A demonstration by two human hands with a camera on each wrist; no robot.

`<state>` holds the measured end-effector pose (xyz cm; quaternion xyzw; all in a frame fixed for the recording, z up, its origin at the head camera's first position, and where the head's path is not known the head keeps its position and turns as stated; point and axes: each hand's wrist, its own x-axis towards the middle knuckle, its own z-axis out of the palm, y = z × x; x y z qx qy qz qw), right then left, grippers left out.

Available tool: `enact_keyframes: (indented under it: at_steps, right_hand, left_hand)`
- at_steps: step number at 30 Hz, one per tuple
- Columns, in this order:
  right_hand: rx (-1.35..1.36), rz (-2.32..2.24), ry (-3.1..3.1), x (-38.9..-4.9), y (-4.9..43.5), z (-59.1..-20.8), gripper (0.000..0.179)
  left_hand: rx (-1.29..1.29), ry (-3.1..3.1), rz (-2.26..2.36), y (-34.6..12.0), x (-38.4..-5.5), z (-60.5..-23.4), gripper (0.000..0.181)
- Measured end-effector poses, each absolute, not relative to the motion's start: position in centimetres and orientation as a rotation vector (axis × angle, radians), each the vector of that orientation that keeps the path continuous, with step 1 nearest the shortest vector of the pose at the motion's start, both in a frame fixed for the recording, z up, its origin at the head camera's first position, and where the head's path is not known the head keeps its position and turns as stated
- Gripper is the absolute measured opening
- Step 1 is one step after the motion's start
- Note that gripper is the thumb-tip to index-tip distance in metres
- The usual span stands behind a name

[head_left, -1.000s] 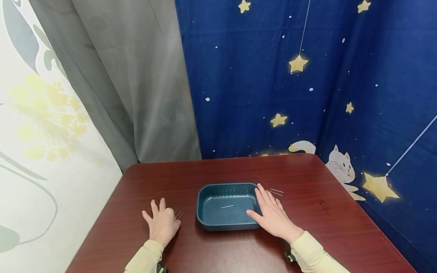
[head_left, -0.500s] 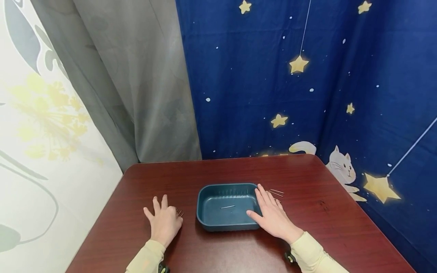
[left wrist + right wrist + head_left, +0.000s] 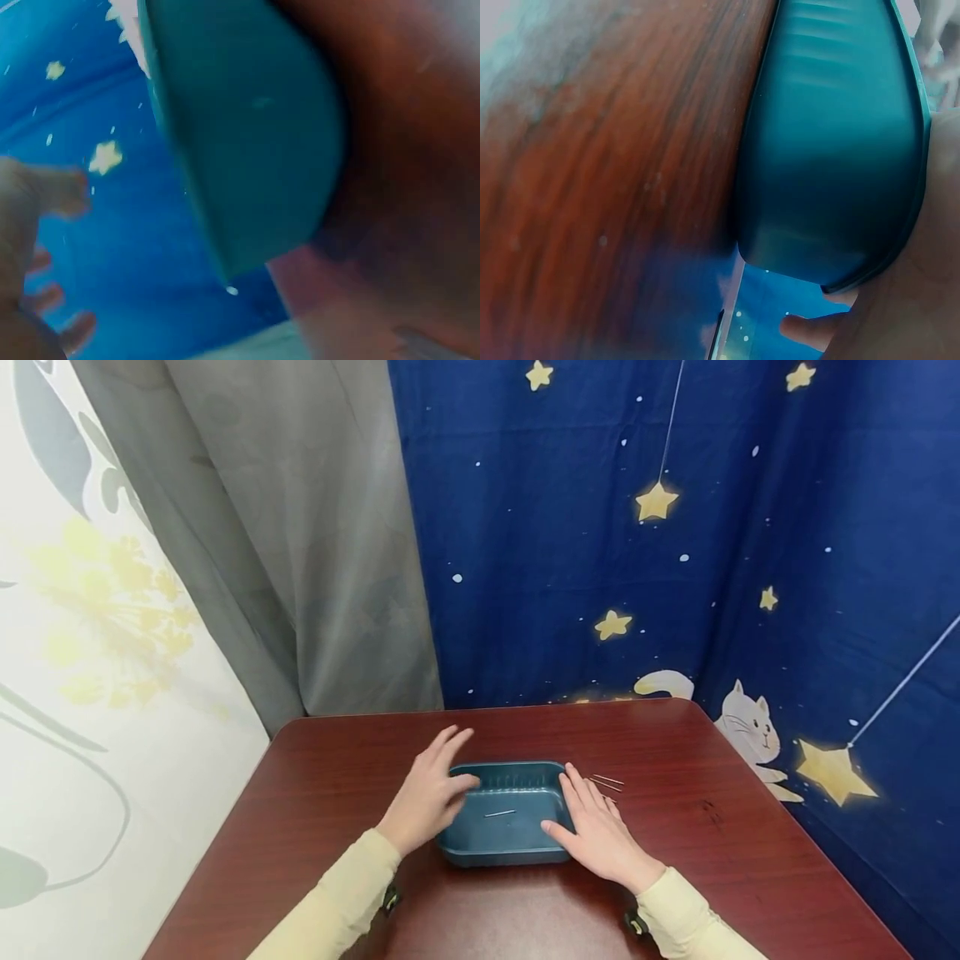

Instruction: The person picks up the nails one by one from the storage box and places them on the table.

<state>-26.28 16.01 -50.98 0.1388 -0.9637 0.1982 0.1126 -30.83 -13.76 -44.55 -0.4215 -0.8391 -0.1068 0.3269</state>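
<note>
A dark teal rectangular tray (image 3: pixel 506 858) stands on the table. One thin metal rod (image 3: pixel 499 814) lies on its floor. My left hand (image 3: pixel 423 797) is over the tray's left end, its outer fingers stretched out. Its thumb and index finger are close together in the head view, but whether something thin is between them cannot be made out; the left wrist view is blurred. My right hand (image 3: pixel 600 843) rests on the tray's right rim with fairly straight fingers and the thumb over the inside. Just beyond it lie several thin metal rods (image 3: pixel 606 783), partly hidden by the fingers.
The reddish-brown wooden table (image 3: pixel 337 760) has rounded far corners. Behind it hang a grey curtain (image 3: pixel 360 610) and a blue curtain with yellow stars (image 3: pixel 540 568). My left forearm covers the tabletop left of the tray.
My left hand has lifted from the rods on the left of the table and moved right to the tray's left end. The right hand and tray have stayed still.
</note>
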Motion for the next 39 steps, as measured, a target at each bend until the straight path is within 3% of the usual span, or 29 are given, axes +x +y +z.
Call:
enact_keyframes:
  at_steps: [6,13,25,39]
  right_hand:
    - [0.408,0.569,-2.835,-26.4,16.4,-51.1,0.087]
    - [0.443,0.575,-2.856,-26.6,16.0,-51.1,0.087]
    - [0.406,0.568,-2.841,-26.6,16.5,-51.4,0.084]
    - [0.425,0.585,-2.842,-26.6,16.6,-51.5,0.084]
  left_hand:
    - [-1.448,-2.105,0.127,-9.0,-34.0,-43.1,0.027]
    - [-1.693,-2.201,0.407,-6.3,-36.3,-45.6,0.036]
    - [-1.689,-2.457,0.318,-6.5,-37.4,-46.9,0.047]
    - [-1.67,-2.356,0.307,-6.4,-38.1,-48.6,0.035]
